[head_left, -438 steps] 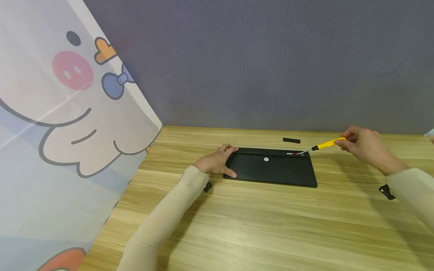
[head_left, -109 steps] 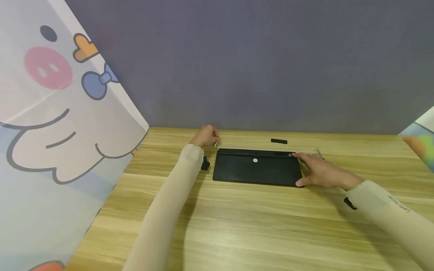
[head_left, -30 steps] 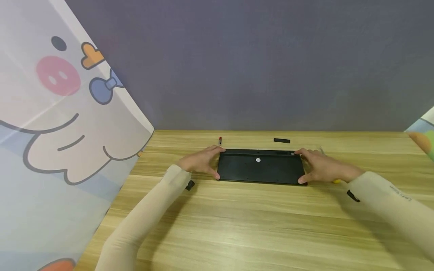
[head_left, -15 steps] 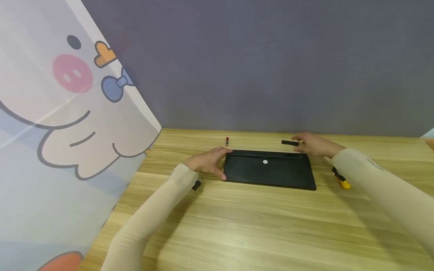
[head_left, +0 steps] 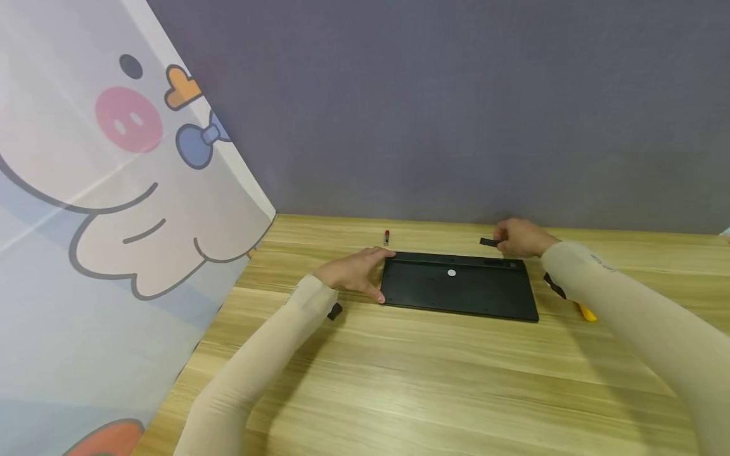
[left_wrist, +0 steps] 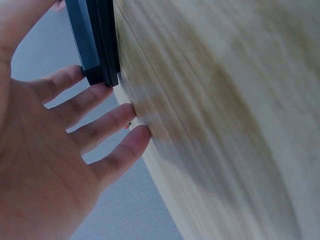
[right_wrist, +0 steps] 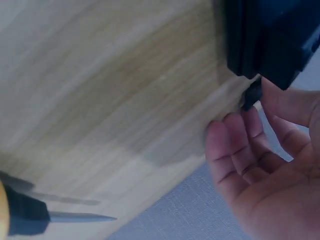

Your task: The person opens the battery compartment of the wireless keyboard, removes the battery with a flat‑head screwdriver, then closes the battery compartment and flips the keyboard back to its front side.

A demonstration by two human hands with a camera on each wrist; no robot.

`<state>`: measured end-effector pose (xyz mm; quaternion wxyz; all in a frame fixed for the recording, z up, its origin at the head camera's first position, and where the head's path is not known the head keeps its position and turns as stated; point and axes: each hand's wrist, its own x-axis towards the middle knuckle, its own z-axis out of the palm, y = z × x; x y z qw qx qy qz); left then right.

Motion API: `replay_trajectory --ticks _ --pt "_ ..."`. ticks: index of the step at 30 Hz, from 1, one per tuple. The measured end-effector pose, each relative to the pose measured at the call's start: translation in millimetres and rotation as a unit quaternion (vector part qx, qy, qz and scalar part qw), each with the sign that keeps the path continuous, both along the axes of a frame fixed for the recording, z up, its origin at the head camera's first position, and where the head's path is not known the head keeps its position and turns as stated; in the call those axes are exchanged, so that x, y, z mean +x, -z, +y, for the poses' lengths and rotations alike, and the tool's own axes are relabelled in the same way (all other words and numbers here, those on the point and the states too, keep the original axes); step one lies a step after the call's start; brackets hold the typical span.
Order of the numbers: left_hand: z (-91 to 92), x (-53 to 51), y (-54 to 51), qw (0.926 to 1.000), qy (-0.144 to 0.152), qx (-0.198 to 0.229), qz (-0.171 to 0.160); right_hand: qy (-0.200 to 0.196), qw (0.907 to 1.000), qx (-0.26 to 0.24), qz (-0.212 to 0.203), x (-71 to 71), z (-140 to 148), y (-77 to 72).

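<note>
Your left hand (head_left: 355,272) is spread, thumb and fingertips at the left end of the black panel (head_left: 456,292), flat on the table (head_left: 399,380); likely steadying it. Your right hand (head_left: 523,238) pinches the small black strip (head_left: 487,242) beyond its far right corner. Battery (head_left: 386,238) far left, screwdriver (head_left: 586,313) right, probably parked aside.

Backed by a far grey partition (head_left: 433,107), flanked left by a cartoon-printed panel (head_left: 120,190), fronted by a wood-grain tabletop (head_left: 433,386).
</note>
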<state>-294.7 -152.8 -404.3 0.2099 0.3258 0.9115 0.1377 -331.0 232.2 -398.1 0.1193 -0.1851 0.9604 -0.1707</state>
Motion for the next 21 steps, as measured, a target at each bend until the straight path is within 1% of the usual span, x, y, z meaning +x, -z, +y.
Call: replay_trajectory --ticks 4,7,10,13,17,21 --pt "0.1 0.9 0.0 1.0000 -0.001 0.001 -0.003 -0.003 0.9998 -0.020 0.008 0.8 2 2.1" --pt "0.1 1.0 -0.5 1.0000 -0.005 0.002 -0.004 -0.022 0.9990 -0.035 0.018 0.3 4 2.1" --pt "-0.3 1.2 -1.2 0.9999 -0.009 0.004 -0.007 -0.037 0.9978 -0.048 0.027 0.7 8 -0.7" --pt "-1.1 1.1 -0.9 0.9999 -0.007 0.003 -0.007 -0.050 0.9962 -0.068 0.023 4.3 12 -6.3" --pt "-1.1 1.5 -0.6 0.9999 -0.005 0.004 -0.010 -0.068 0.9930 -0.094 -0.019 14.8 16 -16.5" --pt "-0.7 1.7 -0.5 0.9999 -0.006 0.003 -0.014 -0.080 0.9888 -0.102 -0.074 24.2 17 -20.5"
